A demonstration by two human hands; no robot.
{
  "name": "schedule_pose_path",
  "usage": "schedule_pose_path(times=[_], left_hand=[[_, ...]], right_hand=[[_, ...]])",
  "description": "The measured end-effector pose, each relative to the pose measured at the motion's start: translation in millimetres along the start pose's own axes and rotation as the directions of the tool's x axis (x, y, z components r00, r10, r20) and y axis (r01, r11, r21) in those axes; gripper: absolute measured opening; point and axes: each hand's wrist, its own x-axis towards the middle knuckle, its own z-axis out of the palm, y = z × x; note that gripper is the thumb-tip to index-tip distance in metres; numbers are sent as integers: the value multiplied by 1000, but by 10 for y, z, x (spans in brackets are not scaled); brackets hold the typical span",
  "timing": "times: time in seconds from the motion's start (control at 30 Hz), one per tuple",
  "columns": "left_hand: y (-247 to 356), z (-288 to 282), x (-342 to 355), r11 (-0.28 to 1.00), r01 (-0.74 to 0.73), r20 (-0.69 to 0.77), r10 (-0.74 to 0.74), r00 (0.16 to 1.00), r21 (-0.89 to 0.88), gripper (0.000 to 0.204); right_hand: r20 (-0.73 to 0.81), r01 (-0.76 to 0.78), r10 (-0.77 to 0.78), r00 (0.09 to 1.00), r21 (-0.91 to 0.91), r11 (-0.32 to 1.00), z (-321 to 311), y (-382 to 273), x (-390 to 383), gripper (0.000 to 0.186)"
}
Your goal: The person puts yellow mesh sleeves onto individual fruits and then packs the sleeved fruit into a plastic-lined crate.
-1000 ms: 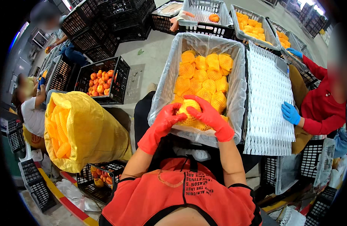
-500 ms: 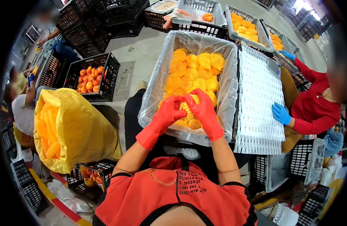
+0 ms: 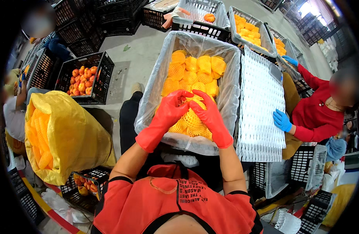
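Both my hands wear red rubber gloves and meet above the near half of a plastic-lined crate (image 3: 229, 91). Between them is a fruit in a yellow foam net (image 3: 193, 120), partly hidden by the gloves. My left hand (image 3: 168, 114) curls at its left and upper side, fingertips against the net. My right hand (image 3: 211, 121) closes on it from the right, thumb and fingers bent over its top. Beneath and beyond lie several more netted fruits (image 3: 192, 74), packed side by side in the crate.
White foam sheets (image 3: 261, 113) lie right of the crate, under a co-worker's blue-gloved hand (image 3: 281, 120). At left stand a yellow sack (image 3: 76, 134) of foam nets and a black crate (image 3: 102, 80) of red-orange fruit. More lined crates (image 3: 231, 29) stand beyond.
The view has shifted slightly, so the surroundings sit further left. My fingers have moved a little around the netted fruit, which shows more below my hands.
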Motion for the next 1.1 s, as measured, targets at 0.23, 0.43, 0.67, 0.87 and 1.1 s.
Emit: schedule_pose_path(times=[0.23,0.43,0.67,0.87,1.1], left_hand=[[4,181,132,949,72,45,-61,997,-308,40],[94,351,35,951,-176,71,163,984,253,51],[36,203,220,973,-119,77,137,988,-198,41],[153,-231,-145,977,-66,35,60,998,205,51],[-248,-517,-600,609,-175,67,195,978,773,35]], right_hand=[[19,-176,178,984,276,945,-292,242,162,53],[-76,-105,231,970,725,681,-171,514,119,50],[-75,-67,114,991,461,885,-298,134,52,48],[-561,192,81,824,410,892,-2140,835,354,40],[-537,-510,-272,798,-843,170,-2807,1092,423,49]])
